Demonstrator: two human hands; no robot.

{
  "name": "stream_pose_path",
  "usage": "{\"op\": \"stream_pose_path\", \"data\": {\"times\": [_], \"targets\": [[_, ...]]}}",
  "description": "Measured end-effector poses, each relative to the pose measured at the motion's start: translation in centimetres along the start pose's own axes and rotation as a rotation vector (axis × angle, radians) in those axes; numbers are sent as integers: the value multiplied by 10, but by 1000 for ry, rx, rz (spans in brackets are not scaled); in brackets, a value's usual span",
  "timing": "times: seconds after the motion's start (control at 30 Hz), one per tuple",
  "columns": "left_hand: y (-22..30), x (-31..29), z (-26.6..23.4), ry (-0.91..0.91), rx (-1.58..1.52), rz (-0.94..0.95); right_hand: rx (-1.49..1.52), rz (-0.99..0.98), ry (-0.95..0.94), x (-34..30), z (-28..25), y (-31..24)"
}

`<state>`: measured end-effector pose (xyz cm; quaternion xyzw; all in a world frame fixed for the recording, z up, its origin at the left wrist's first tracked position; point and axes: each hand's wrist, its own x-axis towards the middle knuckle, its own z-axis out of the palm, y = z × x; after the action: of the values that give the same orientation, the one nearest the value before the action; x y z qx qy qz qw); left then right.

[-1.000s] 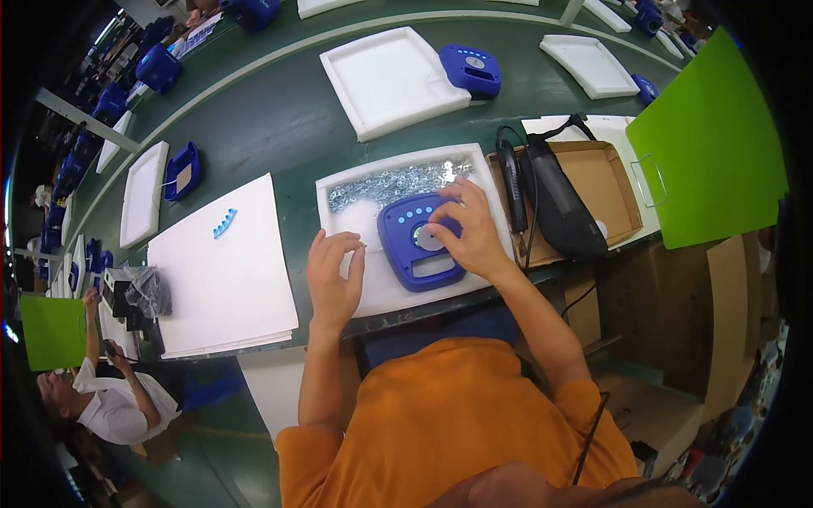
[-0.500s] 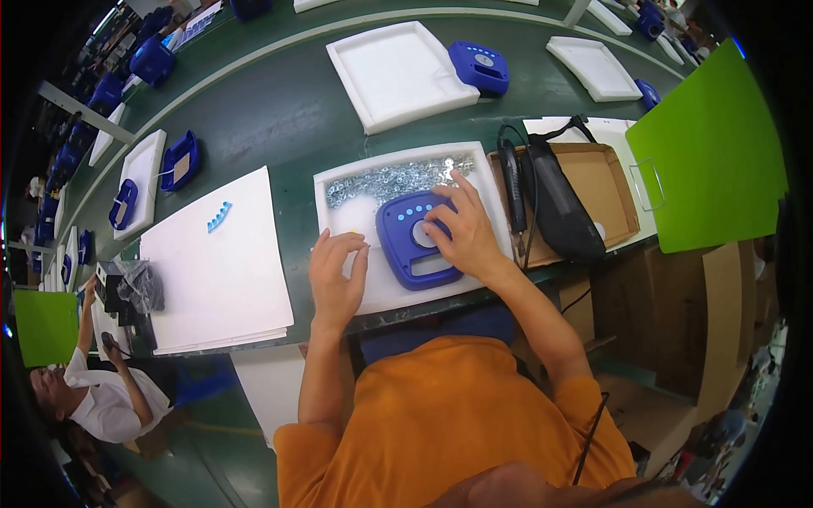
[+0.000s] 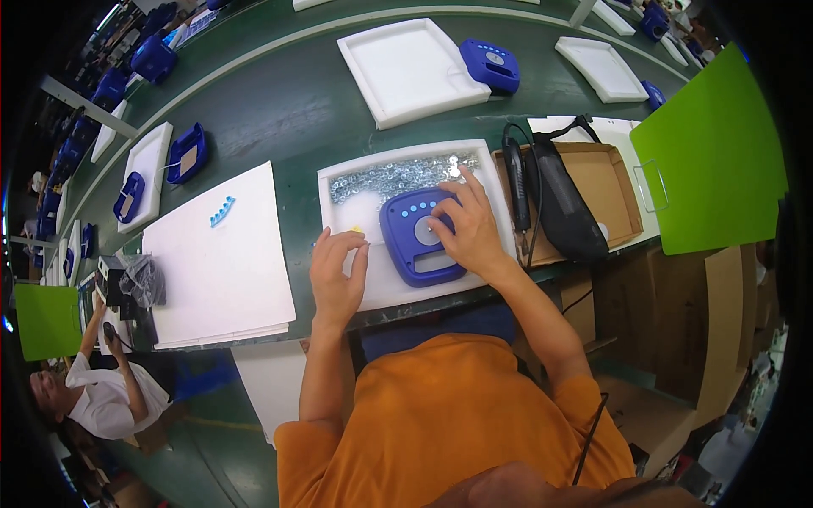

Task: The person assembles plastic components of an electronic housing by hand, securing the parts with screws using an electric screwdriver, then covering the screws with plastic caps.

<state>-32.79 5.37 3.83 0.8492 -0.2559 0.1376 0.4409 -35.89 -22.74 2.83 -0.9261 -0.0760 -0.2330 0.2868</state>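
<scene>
A white foam tray lies in front of me on the green bench. A blue plastic housing with round buttons rests in it. My right hand lies on the housing's right side, fingers spread over its round centre. My left hand rests on the tray's left part, fingertips pinched near a small yellow piece. Whether it grips that piece I cannot tell. A heap of small shiny metal parts fills the tray's far end.
A stack of white foam sheets with a small blue strip lies to my left. A cardboard box holding a black pouch and a black tool stands right. More trays and blue housings sit farther back. A green panel stands right. Another person sits lower left.
My left hand has curled its fingertips into a pinch near the tray's left edge. My right hand has shifted slightly on the blue housing.
</scene>
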Motion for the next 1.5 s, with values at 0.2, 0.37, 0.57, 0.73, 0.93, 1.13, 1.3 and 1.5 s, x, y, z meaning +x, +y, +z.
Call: {"op": "stream_pose_path", "data": {"times": [0.2,0.37,0.57,0.73,0.93,1.13,1.3,1.5], "targets": [[0,-2,1,0,-6,-5,-50,-9,93,3,-7,2],[0,-5,-6,19,-1,-10,-176,64,138,13,-26,59],[-3,-6,-3,15,-12,-11,-324,-14,57,24,-27,92],[1,-5,0,8,-19,-4,-394,-39,15,34,-15,99],[1,-4,2,10,-31,-2,-439,-55,-12,40,-4,101],[-1,-6,-1,29,-20,-5,-477,-73,23,40,-7,108],[-3,-6,0,23,-27,-8,-313,59,-4,42,-17,106],[-2,-5,2,26,-35,-13,-225,190,-54,46,-24,103]]}}
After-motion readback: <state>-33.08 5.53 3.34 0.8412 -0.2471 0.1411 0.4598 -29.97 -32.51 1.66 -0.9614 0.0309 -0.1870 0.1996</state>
